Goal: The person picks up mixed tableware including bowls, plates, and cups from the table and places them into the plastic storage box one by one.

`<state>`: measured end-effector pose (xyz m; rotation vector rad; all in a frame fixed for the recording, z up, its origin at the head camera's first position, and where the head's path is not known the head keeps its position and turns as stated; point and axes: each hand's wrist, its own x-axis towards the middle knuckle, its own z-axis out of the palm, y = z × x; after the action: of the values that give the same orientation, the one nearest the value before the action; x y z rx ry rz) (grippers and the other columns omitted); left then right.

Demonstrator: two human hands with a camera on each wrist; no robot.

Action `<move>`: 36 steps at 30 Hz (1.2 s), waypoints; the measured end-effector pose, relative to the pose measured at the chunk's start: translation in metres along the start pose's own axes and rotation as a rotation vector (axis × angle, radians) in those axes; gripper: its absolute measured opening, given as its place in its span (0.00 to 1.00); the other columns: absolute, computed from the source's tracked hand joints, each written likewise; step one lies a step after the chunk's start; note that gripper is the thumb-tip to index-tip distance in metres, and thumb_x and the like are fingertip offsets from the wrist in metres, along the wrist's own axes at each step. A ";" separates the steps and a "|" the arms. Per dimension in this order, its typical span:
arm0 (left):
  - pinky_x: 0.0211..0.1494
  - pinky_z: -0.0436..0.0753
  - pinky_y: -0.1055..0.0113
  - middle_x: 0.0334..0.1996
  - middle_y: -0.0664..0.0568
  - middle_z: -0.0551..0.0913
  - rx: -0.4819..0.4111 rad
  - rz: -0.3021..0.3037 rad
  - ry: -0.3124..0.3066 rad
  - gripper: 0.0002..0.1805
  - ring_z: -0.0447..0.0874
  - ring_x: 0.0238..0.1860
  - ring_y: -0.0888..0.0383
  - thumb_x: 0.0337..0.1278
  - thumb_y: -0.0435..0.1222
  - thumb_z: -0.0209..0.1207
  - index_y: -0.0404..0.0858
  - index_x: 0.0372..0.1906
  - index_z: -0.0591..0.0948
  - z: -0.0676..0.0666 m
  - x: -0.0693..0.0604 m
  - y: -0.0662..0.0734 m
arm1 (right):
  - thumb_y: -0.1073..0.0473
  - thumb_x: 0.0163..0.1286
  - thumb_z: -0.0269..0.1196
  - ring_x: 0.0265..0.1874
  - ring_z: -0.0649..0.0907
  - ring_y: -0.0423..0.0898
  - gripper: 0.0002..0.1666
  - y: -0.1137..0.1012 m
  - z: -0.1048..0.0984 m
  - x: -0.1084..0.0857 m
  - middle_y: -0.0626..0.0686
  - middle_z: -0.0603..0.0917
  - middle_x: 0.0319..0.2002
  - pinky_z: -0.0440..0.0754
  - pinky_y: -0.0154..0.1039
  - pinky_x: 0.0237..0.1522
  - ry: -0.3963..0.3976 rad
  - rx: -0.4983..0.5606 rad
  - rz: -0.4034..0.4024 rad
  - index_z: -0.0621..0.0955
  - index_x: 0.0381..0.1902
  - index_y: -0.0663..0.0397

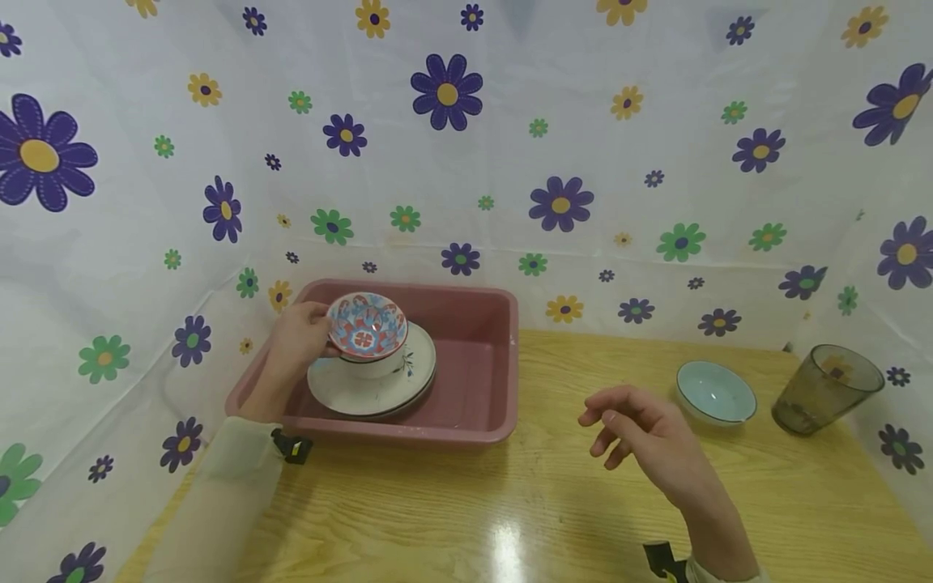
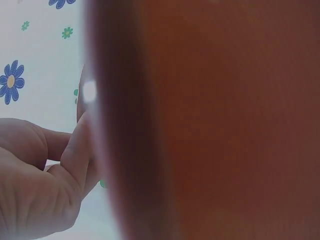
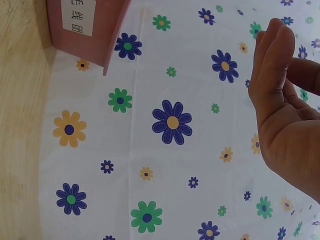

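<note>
My left hand [image 1: 297,338] pinches the left rim of a small red-and-blue patterned bowl [image 1: 367,325] inside the pink basin. Under that bowl is a white bowl [image 1: 373,369]; whether the two touch, I cannot tell. The white bowl sits on a stack of cream plates [image 1: 342,394] with a dark rim. The left wrist view is mostly blocked by a blurred reddish surface, with the left hand [image 2: 42,185] at its edge. Over the table, my right hand [image 1: 649,441] hovers with loosely bent fingers, holding nothing. A light blue bowl [image 1: 717,393] is nearest to it.
The pink basin [image 1: 477,433] stands at the left on the wooden table [image 1: 452,502]; a paper label [image 3: 78,16] shows on its side. A tinted, see-through glass [image 1: 824,390] stands at the far right. A flower-print sheet [image 1: 503,154] encloses the back and sides.
</note>
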<state>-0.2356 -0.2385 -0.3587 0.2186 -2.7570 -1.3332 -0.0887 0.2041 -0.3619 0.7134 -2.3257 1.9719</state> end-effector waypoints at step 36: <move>0.33 0.86 0.71 0.51 0.27 0.80 0.053 0.007 0.054 0.19 0.87 0.36 0.50 0.64 0.26 0.51 0.19 0.57 0.76 -0.004 0.014 -0.011 | 0.68 0.78 0.50 0.28 0.85 0.47 0.11 0.001 0.000 0.001 0.52 0.84 0.41 0.85 0.43 0.26 -0.055 -0.041 0.013 0.78 0.50 0.65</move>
<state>-0.2477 -0.2505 -0.3646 0.2447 -2.7477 -1.2354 -0.0896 0.2035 -0.3628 0.7605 -2.4003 1.9275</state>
